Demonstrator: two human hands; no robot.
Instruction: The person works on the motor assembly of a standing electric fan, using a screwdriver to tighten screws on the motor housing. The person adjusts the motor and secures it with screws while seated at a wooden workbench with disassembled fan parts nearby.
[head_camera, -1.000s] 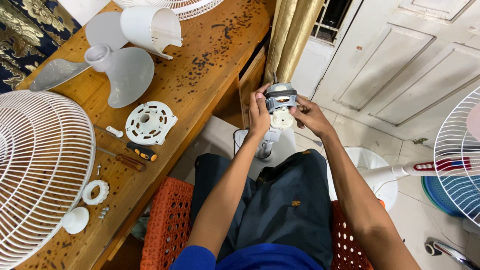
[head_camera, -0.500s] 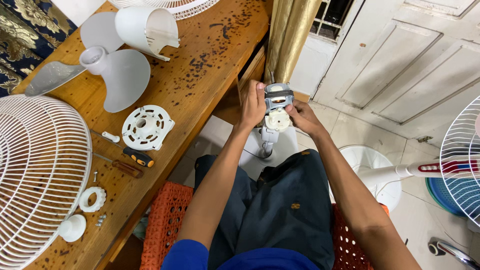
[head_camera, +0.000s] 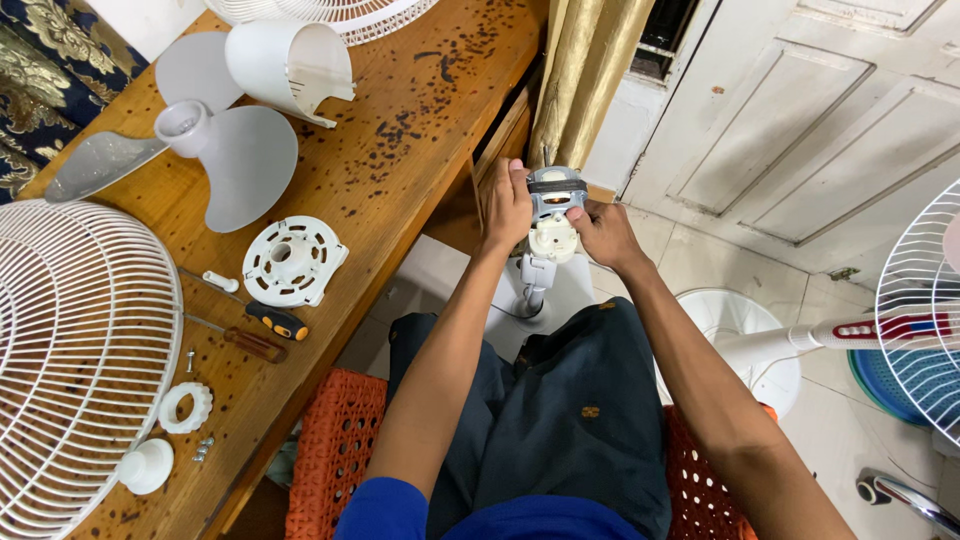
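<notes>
Wooden and speckled with dark marks, the worktop (head_camera: 400, 130) fills the left of the view and carries the parts of a taken-apart fan. Largest is a white wire fan guard (head_camera: 70, 350) at the near left corner, with a second guard (head_camera: 330, 12) just showing at the far edge. Between them lie the pale grey fan blade (head_camera: 225, 160) and, touching its far edge, a white motor cover (head_camera: 290, 65). Nearer the person sit a round white vented plate (head_camera: 292, 260), two screwdrivers (head_camera: 265, 330), a toothed white ring (head_camera: 186, 407), a white knob (head_camera: 146, 466) and a few loose screws (head_camera: 203, 448). The person sits on an orange woven stool (head_camera: 335, 440), off the worktop's right edge. Over a white fan base on the floor, both hands meet around the bare fan motor (head_camera: 553, 205) on top of its white stand. The left hand (head_camera: 507, 205) is wrapped closed around the motor's left side; the right hand (head_camera: 600, 232) grips the right side, its fingertips pinching at the white front. To do this well, it seems wise to let the left hand steady the motor while the right works gently, keeping small parts from dropping to the tiled floor.
</notes>
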